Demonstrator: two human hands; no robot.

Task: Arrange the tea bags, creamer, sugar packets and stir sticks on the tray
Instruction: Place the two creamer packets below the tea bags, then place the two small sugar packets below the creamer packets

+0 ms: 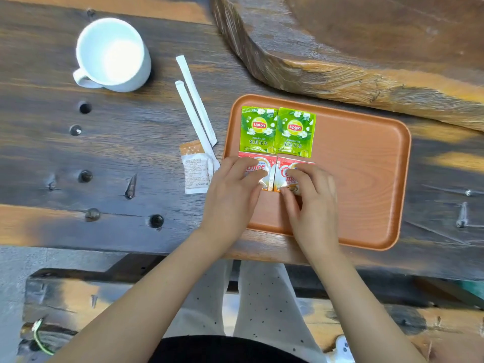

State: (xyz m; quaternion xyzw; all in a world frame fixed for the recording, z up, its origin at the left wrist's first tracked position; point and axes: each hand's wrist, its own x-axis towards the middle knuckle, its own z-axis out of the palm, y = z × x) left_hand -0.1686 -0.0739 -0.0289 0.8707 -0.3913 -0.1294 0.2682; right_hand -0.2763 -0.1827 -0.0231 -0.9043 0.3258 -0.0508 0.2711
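Observation:
An orange tray (pixel 366 163) lies on the dark wooden table. Two green tea bags (pixel 277 131) lie side by side at its top left. Just below them sit two red creamer packets (pixel 272 169), also side by side. My left hand (pixel 233 189) rests its fingers on the left packet, and my right hand (pixel 311 197) presses on the right one. Off the tray to the left lie two white wrapped stir sticks (pixel 196 108) and the sugar packets (pixel 195 169), an orange one partly under a white one.
A white mug (pixel 112 55) stands at the far left of the table. A thick raised slab of wood (pixel 340 48) runs behind the tray. Metal bolts and holes (pixel 85 176) dot the table's left side. The table's front edge is just below the tray.

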